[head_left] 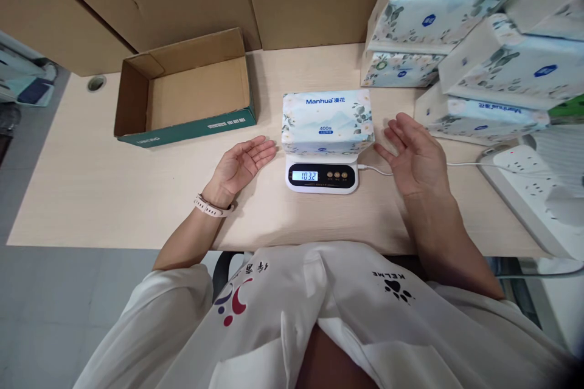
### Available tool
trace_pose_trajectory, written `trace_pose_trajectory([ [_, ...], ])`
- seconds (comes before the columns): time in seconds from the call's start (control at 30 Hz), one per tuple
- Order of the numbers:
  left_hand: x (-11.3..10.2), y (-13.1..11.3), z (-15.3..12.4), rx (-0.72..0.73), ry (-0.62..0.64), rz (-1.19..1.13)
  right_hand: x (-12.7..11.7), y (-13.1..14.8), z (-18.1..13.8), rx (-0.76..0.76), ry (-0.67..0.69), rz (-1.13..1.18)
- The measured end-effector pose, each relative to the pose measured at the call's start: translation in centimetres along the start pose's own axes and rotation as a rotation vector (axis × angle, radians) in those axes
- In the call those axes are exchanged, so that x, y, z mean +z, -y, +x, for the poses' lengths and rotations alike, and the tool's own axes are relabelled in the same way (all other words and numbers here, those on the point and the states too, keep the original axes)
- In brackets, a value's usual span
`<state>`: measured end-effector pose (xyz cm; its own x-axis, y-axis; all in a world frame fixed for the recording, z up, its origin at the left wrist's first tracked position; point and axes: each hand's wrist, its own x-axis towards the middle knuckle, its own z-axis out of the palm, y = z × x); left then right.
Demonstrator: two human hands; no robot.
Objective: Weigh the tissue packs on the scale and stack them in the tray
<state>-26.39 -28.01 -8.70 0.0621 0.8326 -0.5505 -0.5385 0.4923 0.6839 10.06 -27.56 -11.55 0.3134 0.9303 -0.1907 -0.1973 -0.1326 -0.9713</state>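
Note:
A pack of Manhua tissues [326, 121] lies on a small white digital scale [322, 175] whose lit display reads about 103. My left hand [241, 164] rests on the table just left of the pack, palm up, fingers stretched out, holding nothing. My right hand [413, 155] hovers just right of the pack, palm facing it, fingers apart and empty. Neither hand touches the pack. A pale watch sits on my left wrist.
An empty open cardboard box [182, 88] with a green side stands at the back left. Several more tissue packs [460, 42] are stacked at the back right. A white power strip [529, 182] lies on the right, with a white cable [460, 164] running to the scale. Brown cardboard panels line the back.

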Motion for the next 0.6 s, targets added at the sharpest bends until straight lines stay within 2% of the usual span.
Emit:
trace_pose_trajectory([
  [0.6,0.16,0.03,-0.05,0.001,-0.01,-0.006,-0.45,-0.44,0.31,0.088,0.001,0.038],
])
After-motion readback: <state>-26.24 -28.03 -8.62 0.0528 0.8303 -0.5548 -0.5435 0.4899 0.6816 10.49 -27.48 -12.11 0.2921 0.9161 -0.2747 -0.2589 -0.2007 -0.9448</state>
